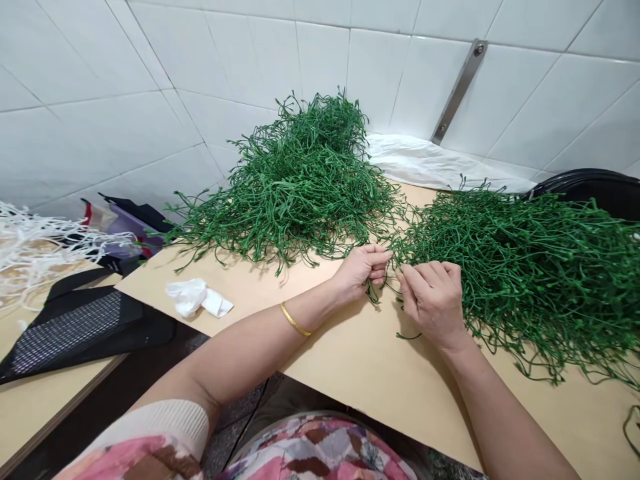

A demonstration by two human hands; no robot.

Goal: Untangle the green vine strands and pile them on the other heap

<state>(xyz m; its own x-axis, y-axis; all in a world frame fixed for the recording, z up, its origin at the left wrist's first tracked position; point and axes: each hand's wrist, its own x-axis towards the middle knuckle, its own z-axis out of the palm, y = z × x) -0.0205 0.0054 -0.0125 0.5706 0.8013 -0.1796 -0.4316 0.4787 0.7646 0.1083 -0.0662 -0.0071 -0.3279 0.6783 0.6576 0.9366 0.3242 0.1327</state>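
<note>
My left hand (pixel 367 270) is closed on thin green stems, whose ends hang below its fingers near the middle of the table. Just right of it, my right hand (pixel 434 297) is closed, thumb and index finger pinched at a green stem; a short green end pokes out below it. A tall heap of green stems (pixel 300 193) with small tips lies behind my left hand. Another wide green heap (pixel 540 267) spreads to the right of my right hand. Between the two heaps, loose stems tangle together just beyond my fingertips.
Crumpled white tissue (pixel 197 297) lies on the tan tabletop (pixel 320 360). White strands (pixel 40 243) and a black mesh item (pixel 75 327) are at the left. White plastic (pixel 435 163) runs along the tiled wall, beneath a metal bracket (pixel 459 92). A black round object (pixel 590 187) stands back right.
</note>
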